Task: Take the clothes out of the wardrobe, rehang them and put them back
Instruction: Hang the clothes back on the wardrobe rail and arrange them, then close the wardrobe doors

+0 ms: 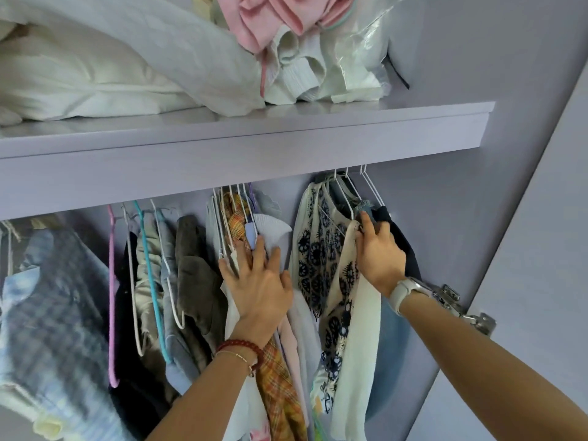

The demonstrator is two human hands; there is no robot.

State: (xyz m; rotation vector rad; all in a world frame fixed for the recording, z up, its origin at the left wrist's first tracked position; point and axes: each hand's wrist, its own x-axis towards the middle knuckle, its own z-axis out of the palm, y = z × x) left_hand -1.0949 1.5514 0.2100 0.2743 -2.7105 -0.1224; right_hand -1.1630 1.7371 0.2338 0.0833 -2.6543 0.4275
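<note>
Clothes hang on wire hangers under a lilac shelf [241,144] inside the wardrobe. My left hand [257,281] lies flat, fingers spread, against a bunch of hung garments in the middle: a plaid orange piece [276,386] and a white pleated collar [273,229]. My right hand [378,253] grips the shoulder of a cream top with dark blue print [321,249], next to a dark navy garment [404,246] at the right end. A gap separates the two bunches.
Further left hang a brown garment [194,275], grey and beige pieces on pink and teal hangers [149,281], and a blue checked shirt [54,307]. Piled bedding and a pink item [280,17] fill the shelf above. A metal door hinge [461,307] sits right of my wrist.
</note>
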